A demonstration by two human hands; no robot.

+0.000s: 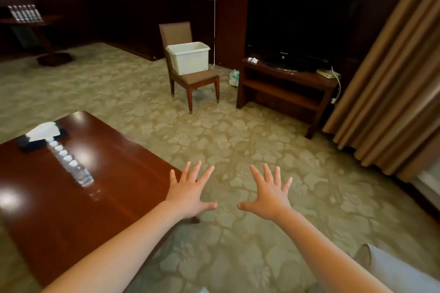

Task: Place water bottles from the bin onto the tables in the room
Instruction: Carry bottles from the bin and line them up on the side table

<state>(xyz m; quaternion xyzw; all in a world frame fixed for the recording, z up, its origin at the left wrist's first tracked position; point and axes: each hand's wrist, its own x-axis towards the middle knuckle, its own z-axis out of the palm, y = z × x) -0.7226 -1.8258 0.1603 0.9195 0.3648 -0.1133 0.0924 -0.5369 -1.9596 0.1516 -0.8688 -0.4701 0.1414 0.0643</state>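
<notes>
My left hand [190, 195] and my right hand [269, 195] are stretched out in front of me with fingers spread, palms down, holding nothing. A white plastic bin [189, 58] sits on a brown chair [190, 78] across the room; its inside is hidden from here. A row of several clear water bottles [71, 162] stands on the glossy red-brown table [71, 209] at my left, just behind a black tissue box [42, 137]. Another row of several bottles [25, 13] stands on a dark side table [45, 20] at the far left.
A black TV [300, 26] stands on a dark wooden stand [285, 88] right of the chair. A small bag [234, 77] lies on the floor between them. Brown curtains [392, 78] hang at the right. Patterned carpet [238, 150] spreads between me and the chair.
</notes>
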